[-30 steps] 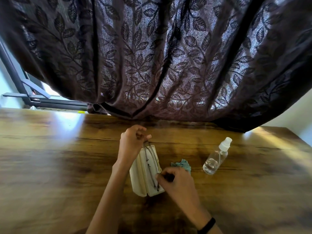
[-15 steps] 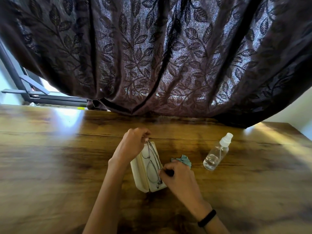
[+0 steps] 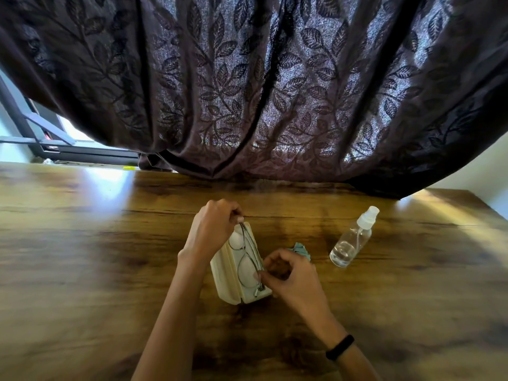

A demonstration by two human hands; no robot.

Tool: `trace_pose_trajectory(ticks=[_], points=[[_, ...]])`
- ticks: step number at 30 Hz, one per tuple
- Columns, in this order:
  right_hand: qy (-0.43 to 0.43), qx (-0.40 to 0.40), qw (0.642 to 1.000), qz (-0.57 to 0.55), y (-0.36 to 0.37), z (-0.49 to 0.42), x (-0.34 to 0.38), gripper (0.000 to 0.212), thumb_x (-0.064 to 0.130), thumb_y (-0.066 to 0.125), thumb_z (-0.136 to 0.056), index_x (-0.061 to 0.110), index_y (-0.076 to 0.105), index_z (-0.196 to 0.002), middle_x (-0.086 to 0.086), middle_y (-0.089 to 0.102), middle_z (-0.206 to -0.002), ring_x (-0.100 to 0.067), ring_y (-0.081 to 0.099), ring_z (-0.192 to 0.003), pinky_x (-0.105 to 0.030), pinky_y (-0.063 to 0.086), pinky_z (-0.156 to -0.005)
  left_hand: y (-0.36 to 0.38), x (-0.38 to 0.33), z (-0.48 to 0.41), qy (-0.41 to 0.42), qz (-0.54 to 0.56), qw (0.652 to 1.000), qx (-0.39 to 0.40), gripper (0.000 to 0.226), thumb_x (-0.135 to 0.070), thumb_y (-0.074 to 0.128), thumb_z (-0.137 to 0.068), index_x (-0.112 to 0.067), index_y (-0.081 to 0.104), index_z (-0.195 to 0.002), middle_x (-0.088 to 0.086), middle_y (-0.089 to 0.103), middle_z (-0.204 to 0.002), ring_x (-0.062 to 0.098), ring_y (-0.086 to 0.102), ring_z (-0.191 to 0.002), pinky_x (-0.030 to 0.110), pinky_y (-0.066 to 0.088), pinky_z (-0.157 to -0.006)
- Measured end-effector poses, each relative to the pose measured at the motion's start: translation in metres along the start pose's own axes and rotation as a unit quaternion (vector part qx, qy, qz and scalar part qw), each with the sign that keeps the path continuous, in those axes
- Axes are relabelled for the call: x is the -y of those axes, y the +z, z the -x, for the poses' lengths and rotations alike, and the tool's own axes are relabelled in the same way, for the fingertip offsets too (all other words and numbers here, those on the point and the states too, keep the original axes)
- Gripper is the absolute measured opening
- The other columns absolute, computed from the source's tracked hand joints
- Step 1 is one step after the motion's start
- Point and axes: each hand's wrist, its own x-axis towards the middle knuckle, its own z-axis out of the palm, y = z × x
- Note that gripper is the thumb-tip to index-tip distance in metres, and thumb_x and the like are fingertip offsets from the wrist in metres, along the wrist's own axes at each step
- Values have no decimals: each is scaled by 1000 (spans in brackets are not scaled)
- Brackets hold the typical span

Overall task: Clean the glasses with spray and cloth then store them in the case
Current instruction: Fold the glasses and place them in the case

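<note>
A cream glasses case (image 3: 223, 273) lies open on the wooden table (image 3: 82, 257). Thin metal-framed glasses (image 3: 248, 258), folded, rest in its open half. My left hand (image 3: 211, 229) pinches the far end of the frame above the case's far end. My right hand (image 3: 288, 276) grips the near part of the frame at the case's right edge. A teal cloth (image 3: 302, 249) lies just behind my right hand, mostly hidden by it. A clear spray bottle (image 3: 353, 239) with a white nozzle stands to the right, apart from both hands.
A dark leaf-patterned curtain (image 3: 261, 92) hangs over the table's far edge. A window frame (image 3: 41, 144) shows at the far left. Bare wood spreads to the left and near side.
The glasses have sunk lower into the open case, with both hands still on the frame. The view has tilted slightly.
</note>
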Motion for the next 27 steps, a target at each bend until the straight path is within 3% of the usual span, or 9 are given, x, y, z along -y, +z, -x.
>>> trace_pose_trajectory(ticks=[5, 7, 11, 15, 19, 23, 27], points=[[-16, 10, 1000, 20, 0, 1, -2, 21, 25, 67, -80, 29, 65, -101, 13, 57, -86, -7, 62, -77, -23, 56, -65, 1, -2, 0, -5, -8, 1000, 8, 12, -21, 60, -87, -17, 68, -95, -2, 70, -89, 10, 61, -77, 27, 50, -69], [-25, 14, 999, 22, -1, 0, -3, 20, 24, 65, -82, 27, 66, -102, 13, 56, -91, -8, 60, -79, -24, 55, -67, 1, -1, 0, -6, -3, 1000, 12, 12, -21, 60, -87, -18, 68, -96, -2, 70, -91, 11, 62, -80, 28, 50, -71], [-41, 25, 998, 41, 0, 0, -4, 17, 24, 64, -83, 22, 69, -99, 11, 57, -95, 1, 53, -86, -8, 42, -73, 1, 1, 1, -9, 17, 1000, 21, 11, -19, 62, -86, -18, 68, -95, -2, 70, -92, 7, 61, -78, 17, 44, -63], [-59, 2, 998, 33, 3, 3, -5, 16, 23, 62, -85, 23, 69, -99, 11, 57, -92, 2, 53, -86, -10, 41, -79, 2, 4, 2, -12, 11, 999, 30, 10, -18, 62, -86, -17, 68, -94, -2, 69, -95, 6, 59, -78, 14, 40, -61], [-66, -6, 998, 7, 4, 3, -6, 15, 22, 59, -86, 22, 68, -99, 15, 55, -91, 6, 52, -88, -6, 41, -72, 4, 5, 1, -12, 4, 999, 29, 11, -19, 64, -85, -20, 68, -94, -5, 68, -93, 3, 57, -75, 11, 37, -57], [-63, 4, 998, -26, 2, 5, -7, 24, 37, 56, -84, 23, 67, -100, 10, 55, -92, 7, 51, -86, -7, 41, -72, 8, 3, 1, -10, 0, 1000, 24, 11, -18, 63, -85, -20, 68, -94, -5, 69, -94, 5, 58, -78, 16, 41, -64], [-55, 53, 997, -14, -3, 9, -8, 43, 51, 63, -71, 30, 61, -109, 19, 47, -102, 14, 47, -91, -4, 42, -74, 10, 2, 1, -10, -10, 1000, 19, 10, -19, 63, -85, -21, 67, -94, -5, 69, -93, 5, 58, -77, 17, 43, -63]])
